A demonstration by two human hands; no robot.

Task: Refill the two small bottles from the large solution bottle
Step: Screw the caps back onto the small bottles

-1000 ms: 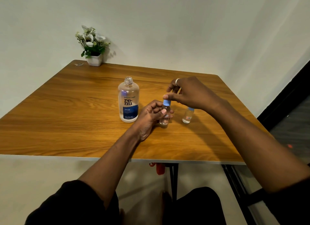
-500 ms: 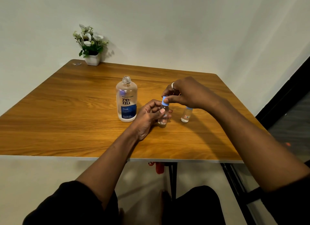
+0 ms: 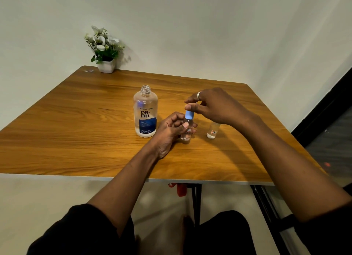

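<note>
The large clear solution bottle with a blue label stands uncapped near the middle of the wooden table. Just to its right, my left hand grips the body of a small clear bottle standing upright on the table. My right hand pinches the light blue cap on top of that bottle. A second small bottle with an orange-and-white label stands further right, under my right wrist; its top is hidden.
A white pot of artificial flowers sits at the table's far left corner, with a small clear scrap beside it. White walls close off the back and right. Dark table legs and a red object show below the near edge.
The two hands stay on the small bottle and its blue cap; my right hand's fingers have shifted slightly around the cap. The other bottles have not moved.
</note>
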